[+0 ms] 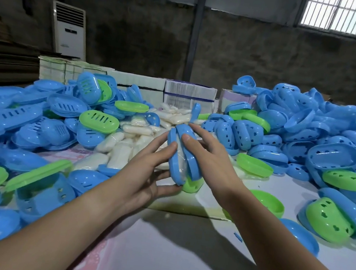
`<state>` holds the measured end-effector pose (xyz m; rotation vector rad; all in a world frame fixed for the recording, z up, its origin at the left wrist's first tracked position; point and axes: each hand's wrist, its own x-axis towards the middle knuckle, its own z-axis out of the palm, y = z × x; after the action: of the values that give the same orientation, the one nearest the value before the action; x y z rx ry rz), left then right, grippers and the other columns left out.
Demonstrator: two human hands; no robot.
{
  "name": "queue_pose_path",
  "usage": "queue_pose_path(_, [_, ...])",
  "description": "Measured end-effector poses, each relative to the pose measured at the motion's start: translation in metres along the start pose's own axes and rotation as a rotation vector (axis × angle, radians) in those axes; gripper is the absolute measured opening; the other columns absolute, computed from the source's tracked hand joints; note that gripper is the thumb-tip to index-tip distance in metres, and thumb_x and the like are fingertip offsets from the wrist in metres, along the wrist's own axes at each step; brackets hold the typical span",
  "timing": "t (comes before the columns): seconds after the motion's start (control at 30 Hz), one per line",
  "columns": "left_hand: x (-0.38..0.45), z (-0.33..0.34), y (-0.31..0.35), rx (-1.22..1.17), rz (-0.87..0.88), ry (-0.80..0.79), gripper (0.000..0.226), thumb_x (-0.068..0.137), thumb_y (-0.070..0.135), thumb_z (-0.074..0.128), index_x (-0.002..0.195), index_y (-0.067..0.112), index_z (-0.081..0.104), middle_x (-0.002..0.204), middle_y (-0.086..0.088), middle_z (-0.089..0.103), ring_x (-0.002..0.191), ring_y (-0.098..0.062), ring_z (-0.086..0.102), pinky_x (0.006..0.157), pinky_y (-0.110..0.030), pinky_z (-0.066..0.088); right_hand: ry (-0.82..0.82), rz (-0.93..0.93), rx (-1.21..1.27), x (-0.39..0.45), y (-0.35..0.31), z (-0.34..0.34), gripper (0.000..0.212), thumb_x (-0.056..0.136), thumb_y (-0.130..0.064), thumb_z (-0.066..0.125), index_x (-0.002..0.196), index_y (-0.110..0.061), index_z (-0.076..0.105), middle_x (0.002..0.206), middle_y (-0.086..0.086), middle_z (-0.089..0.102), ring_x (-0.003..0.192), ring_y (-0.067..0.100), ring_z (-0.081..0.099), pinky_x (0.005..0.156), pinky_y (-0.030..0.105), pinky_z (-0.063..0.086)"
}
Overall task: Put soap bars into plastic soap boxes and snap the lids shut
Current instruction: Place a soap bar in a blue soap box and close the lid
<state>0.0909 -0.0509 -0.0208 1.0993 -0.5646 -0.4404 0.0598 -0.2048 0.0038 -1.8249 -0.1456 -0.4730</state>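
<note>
Above the table's middle I hold a blue soap box (175, 169) on its edge, with a white wrapped soap bar (180, 161) showing in the gap between its two halves. My left hand (151, 165) grips the box's left half, fingers on top and thumb under its near end. My right hand (206, 155) holds the blue lid (192, 157) against the right side, thumb on the rim. Behind my hands lies a heap of wrapped white soap bars (124, 147).
Piles of blue and green box halves fill the left (25, 116) and right (310, 136) of the table (165, 260). A green half (192, 184) lies just under the held box. Stacked cartons (187, 97) line the back, and a white air conditioner (69, 30) stands by the wall.
</note>
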Motion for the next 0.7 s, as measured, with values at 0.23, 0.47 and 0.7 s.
queue_pose_path(0.23, [0.0005, -0.0009, 0.0025, -0.017, 0.023, 0.046, 0.053, 0.075, 0.044, 0.074, 0.128, 0.044, 0.065, 0.117, 0.004, 0.076, 0.091, -0.017, 0.076, 0.075, -0.039, 0.060, -0.041, 0.046, 0.107, -0.0009, -0.0029, 0.0029, 0.050, 0.078, -0.044, 0.066, 0.127, -0.043, 0.059, 0.112, 0.001, 0.072, 0.099, 0.014, 0.071, 0.094, 0.042, 0.055])
queue_pose_path(0.47, [0.0004, -0.0020, 0.0039, -0.024, 0.029, 0.083, 0.055, 0.077, 0.043, 0.074, 0.131, 0.041, 0.063, 0.113, 0.002, 0.077, 0.089, -0.020, 0.075, 0.070, -0.039, 0.062, -0.034, 0.073, 0.150, -0.0007, -0.0041, 0.0033, 0.049, 0.075, -0.040, 0.067, 0.123, -0.043, 0.061, 0.108, -0.003, 0.074, 0.095, 0.015, 0.072, 0.093, 0.047, 0.056])
queue_pose_path(0.7, [0.0008, -0.0024, 0.0038, -0.024, 0.045, 0.108, 0.054, 0.076, 0.040, 0.075, 0.129, 0.041, 0.063, 0.112, 0.001, 0.077, 0.092, -0.023, 0.076, 0.069, -0.040, 0.061, -0.023, 0.052, 0.114, -0.0021, -0.0048, 0.0055, 0.052, 0.074, -0.040, 0.067, 0.125, -0.043, 0.059, 0.100, -0.006, 0.074, 0.093, 0.013, 0.072, 0.091, 0.046, 0.057])
